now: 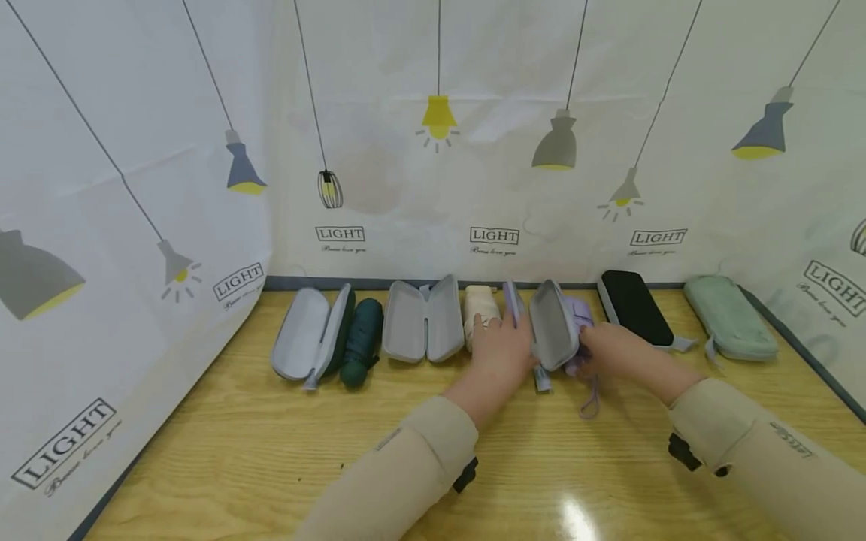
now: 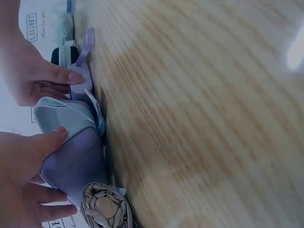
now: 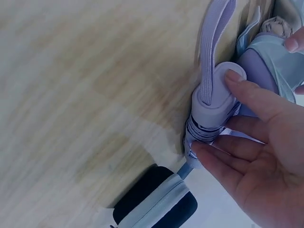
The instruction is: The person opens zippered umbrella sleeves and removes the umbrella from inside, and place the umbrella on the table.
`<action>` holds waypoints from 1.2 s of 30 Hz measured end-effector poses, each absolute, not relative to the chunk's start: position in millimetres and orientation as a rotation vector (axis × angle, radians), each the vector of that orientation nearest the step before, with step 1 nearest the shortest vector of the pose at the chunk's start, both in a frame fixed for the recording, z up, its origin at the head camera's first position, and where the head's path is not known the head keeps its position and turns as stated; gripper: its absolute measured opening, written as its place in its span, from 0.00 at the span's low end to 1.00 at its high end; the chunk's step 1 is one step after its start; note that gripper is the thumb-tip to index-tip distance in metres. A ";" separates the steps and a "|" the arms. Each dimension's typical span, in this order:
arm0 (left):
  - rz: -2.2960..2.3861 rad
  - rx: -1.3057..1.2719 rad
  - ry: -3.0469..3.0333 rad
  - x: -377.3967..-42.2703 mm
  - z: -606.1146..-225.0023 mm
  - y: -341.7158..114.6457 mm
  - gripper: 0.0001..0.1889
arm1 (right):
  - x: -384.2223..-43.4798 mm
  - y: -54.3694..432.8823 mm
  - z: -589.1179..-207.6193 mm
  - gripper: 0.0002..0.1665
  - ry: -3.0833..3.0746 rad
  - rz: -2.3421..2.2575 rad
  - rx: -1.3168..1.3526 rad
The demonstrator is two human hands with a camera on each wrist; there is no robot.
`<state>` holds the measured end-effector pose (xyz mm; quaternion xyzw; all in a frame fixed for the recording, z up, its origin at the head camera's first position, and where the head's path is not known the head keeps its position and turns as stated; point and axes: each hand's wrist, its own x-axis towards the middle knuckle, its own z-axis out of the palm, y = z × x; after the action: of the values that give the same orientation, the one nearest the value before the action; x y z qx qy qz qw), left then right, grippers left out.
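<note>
My left hand pinches one half of an open purple zip case, its thumb inside the rim and its fingers behind the shell. The case has a pale grey lining and stands on edge. Just to its right, my right hand grips a folded lilac umbrella. The thumb presses the flat handle end and the fingers lie along the side; a wrist strap hangs from the handle. A folded beige umbrella lies left of the case, close to my left fingers.
Left along the wooden table are an open grey-lined case, a dark green folded umbrella and an open dark green case. At right lie a closed black case and a closed light green case. A printed sheet backs them.
</note>
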<state>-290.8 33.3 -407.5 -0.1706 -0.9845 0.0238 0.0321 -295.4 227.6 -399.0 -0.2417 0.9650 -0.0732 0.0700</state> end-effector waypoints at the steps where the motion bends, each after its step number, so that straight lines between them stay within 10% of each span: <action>1: 0.079 -0.511 -3.036 -292.7 -407.4 34.4 0.43 | -298.4 227.4 -398.3 0.24 2.894 -0.234 -0.716; 36: 0.035 -0.410 -3.039 -313.9 -410.3 28.9 0.28 | -330.5 247.3 -397.5 0.32 2.949 -0.150 -0.663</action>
<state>-313.9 28.9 -410.3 -0.1337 -0.9903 0.0114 0.0372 -330.5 247.3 -397.5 -0.2188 0.9728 -0.0495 0.0577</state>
